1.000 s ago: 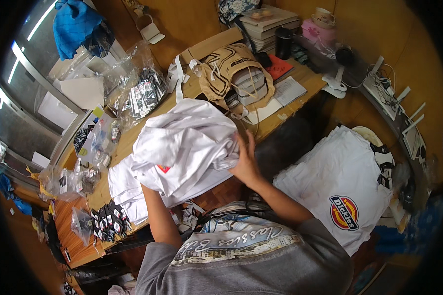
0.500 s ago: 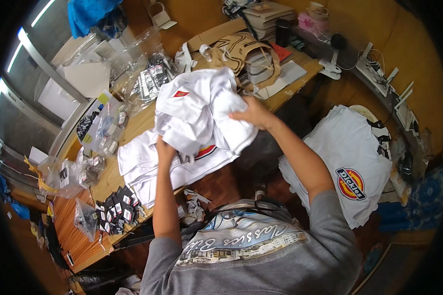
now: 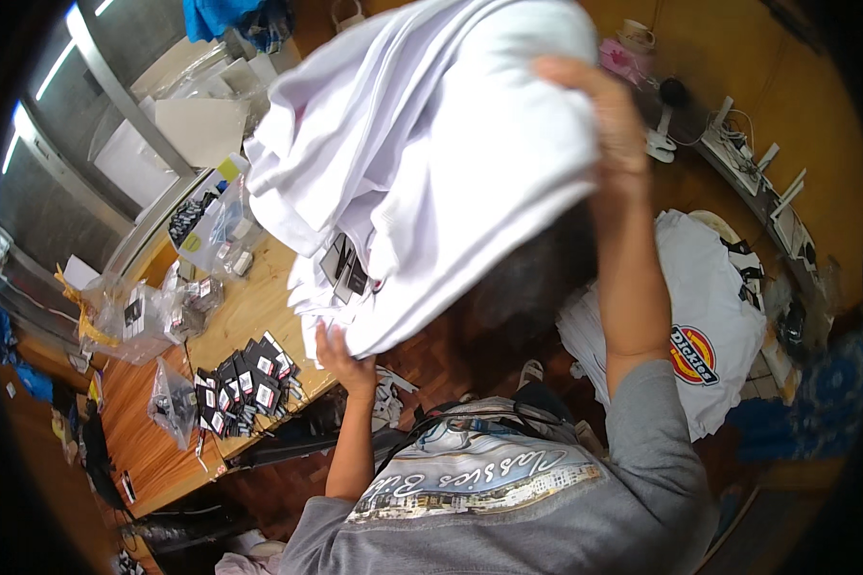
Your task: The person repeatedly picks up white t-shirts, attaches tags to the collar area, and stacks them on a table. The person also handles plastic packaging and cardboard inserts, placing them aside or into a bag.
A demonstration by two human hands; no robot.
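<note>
A large bundle of white shirt cloth (image 3: pixel 489 172) hangs raised over the table, its folds draping down to the left. My right hand (image 3: pixel 614 125) grips its upper right edge, slightly smeared by motion. Lower down, my left hand (image 3: pixel 343 359) pinches the near edge of the white cloth at the table's front; its fingertips partly sink into the folds. Black and white hang tags (image 3: pixel 348 268) show among the folds above my left hand. Left of that hand, a heap of black swing tags (image 3: pixel 244 388) lies on the wooden table (image 3: pixel 259 307).
Right of me is a stack of white shirts (image 3: pixel 719 316) with a red and yellow print. Clear plastic bags (image 3: pixel 153 321) and a box of small parts (image 3: pixel 197 225) stand along the table's left. A small clear bag (image 3: pixel 171 407) lies beside the tags. Power strips (image 3: pixel 738 163) line the far right.
My right hand has lifted the white cloth up and to the right, so it now hides the table's far end. My left hand has moved down to the near edge, and tags have come into view.
</note>
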